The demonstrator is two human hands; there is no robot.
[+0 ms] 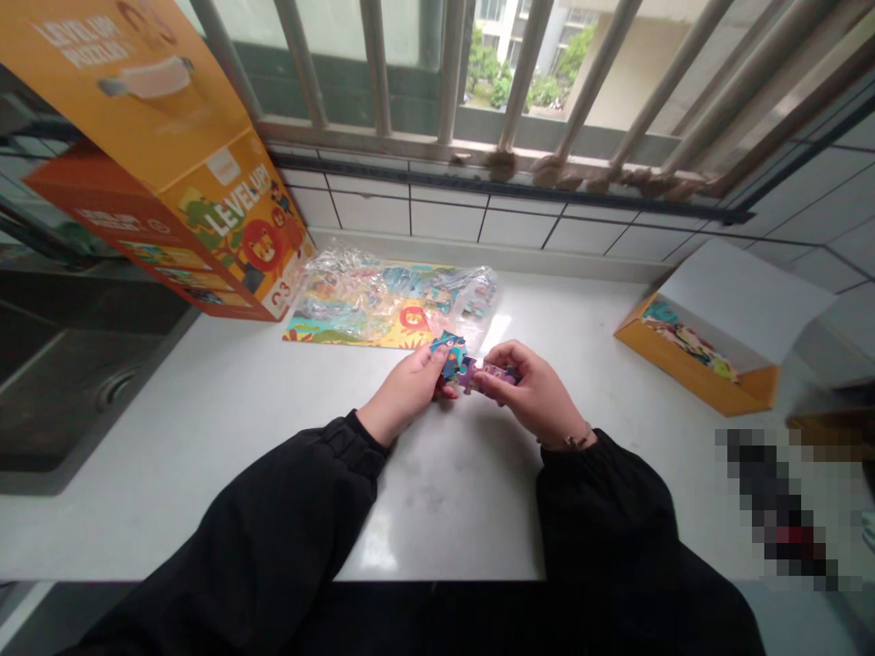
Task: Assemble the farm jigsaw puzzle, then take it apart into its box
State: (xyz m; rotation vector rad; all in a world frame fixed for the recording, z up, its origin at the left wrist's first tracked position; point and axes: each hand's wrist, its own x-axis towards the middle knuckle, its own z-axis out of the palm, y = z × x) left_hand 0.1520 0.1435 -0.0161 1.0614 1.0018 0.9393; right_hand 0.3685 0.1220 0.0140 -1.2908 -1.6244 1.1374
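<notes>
Above the white counter [437,483], my left hand [412,378] is closed on a blue jigsaw puzzle piece [449,351], with its thumb on top. My right hand [526,387] pinches a purple jigsaw puzzle piece [471,375] between thumb and fingers. The two pieces meet edge to edge or overlap; I cannot tell whether they interlock. Just beyond my hands lies a colourful picture sheet [383,337] with a lion on it. Crumpled clear plastic bags [471,296] cover part of that sheet, and puzzle pieces show through the plastic.
A tall orange "LEVEL UP!" puzzle box [232,228] stands open at the back left, beside a dark sink [102,392]. On the right sits an open yellow box [697,369] with several pieces inside. A pixelated dark patch covers the right front. Window bars and white tiles [444,214] line the back.
</notes>
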